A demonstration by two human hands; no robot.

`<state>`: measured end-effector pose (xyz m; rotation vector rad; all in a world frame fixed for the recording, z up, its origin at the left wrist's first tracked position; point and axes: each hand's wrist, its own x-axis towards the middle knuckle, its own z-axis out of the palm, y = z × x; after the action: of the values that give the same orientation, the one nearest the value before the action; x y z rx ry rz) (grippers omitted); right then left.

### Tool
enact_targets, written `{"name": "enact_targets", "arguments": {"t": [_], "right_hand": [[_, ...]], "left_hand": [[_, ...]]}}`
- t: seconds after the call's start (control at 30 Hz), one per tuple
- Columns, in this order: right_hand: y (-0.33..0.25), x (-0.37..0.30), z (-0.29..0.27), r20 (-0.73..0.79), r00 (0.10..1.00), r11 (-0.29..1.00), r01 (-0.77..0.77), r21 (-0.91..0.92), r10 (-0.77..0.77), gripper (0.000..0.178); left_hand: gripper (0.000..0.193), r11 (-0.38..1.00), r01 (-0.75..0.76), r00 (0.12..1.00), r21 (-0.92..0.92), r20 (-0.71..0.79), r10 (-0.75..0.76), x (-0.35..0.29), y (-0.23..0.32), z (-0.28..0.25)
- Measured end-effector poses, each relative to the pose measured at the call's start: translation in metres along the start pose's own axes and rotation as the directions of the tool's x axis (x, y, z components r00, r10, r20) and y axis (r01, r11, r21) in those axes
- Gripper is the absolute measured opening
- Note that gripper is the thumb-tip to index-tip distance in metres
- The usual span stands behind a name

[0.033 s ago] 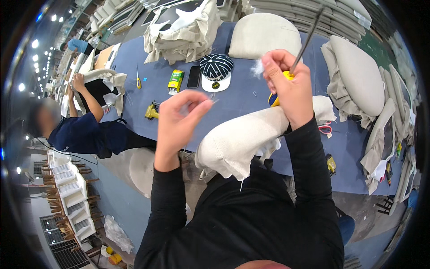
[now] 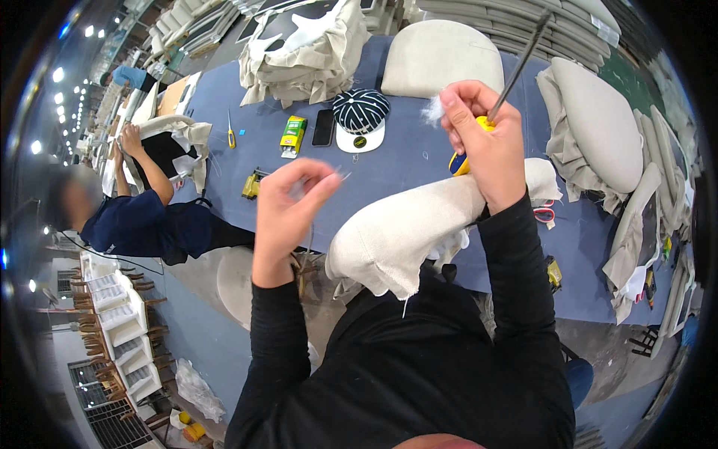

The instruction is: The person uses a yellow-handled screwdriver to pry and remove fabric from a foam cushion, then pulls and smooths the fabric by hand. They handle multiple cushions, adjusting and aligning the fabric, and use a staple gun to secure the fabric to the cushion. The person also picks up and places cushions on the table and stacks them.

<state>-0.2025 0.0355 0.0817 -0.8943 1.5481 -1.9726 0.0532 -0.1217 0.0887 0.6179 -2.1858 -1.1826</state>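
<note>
My right hand point(image 2: 486, 142) is closed around a screwdriver with a yellow and blue handle point(image 2: 460, 164), its long metal shaft slanting up and away. Between that hand's thumb and forefinger sticks out a tuft of white fluffy fibre point(image 2: 432, 112). My left hand point(image 2: 293, 213), apart from the right, pinches a thin pale wisp of fibre point(image 2: 345, 176) at the fingertips. Below the hands lies a cream fabric-covered cushion piece point(image 2: 407, 232), tilted between my lap and the table edge. My right wrist is over its far end; whether it touches is hidden.
On the blue table point(image 2: 247, 97) lie a cap point(image 2: 361, 112), a phone point(image 2: 324, 128), a green box point(image 2: 294, 136), a staple gun point(image 2: 253, 185) and red-handled scissors point(image 2: 544, 212). Upholstered panels point(image 2: 441, 61) stand at the back and right. A co-worker point(image 2: 142, 217) handles a panel at left.
My left hand has drawn a little to the left and down, carrying the wisp away from my right hand. The right hand and screwdriver have shifted only slightly.
</note>
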Motion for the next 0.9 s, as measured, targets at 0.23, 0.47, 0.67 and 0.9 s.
{"name": "enact_targets", "arguments": {"t": [0.23,0.47,0.67,0.9], "right_hand": [[-0.004,0.003,-0.004,0.172,0.980,0.991,0.118,-0.068,-0.105,0.026],[0.021,0.027,0.006,0.259,0.946,0.953,0.245,-0.180,-0.194,0.022],[0.026,0.037,-0.002,-0.079,0.858,0.859,0.495,-0.133,-0.507,0.023],[0.006,-0.020,-0.057,-0.507,0.828,0.818,0.455,0.353,-0.241,0.038]], "left_hand": [[0.022,0.947,0.153,0.988,0.283,-0.009,-0.157,-0.056,-0.032,-0.030],[0.055,0.662,-0.560,0.812,0.499,0.169,0.559,-0.028,0.087,0.041],[0.052,0.751,-0.452,0.892,0.481,0.229,0.390,0.008,0.088,0.043],[0.041,0.769,-0.543,0.825,0.337,0.384,0.415,0.044,0.066,0.025]]}}
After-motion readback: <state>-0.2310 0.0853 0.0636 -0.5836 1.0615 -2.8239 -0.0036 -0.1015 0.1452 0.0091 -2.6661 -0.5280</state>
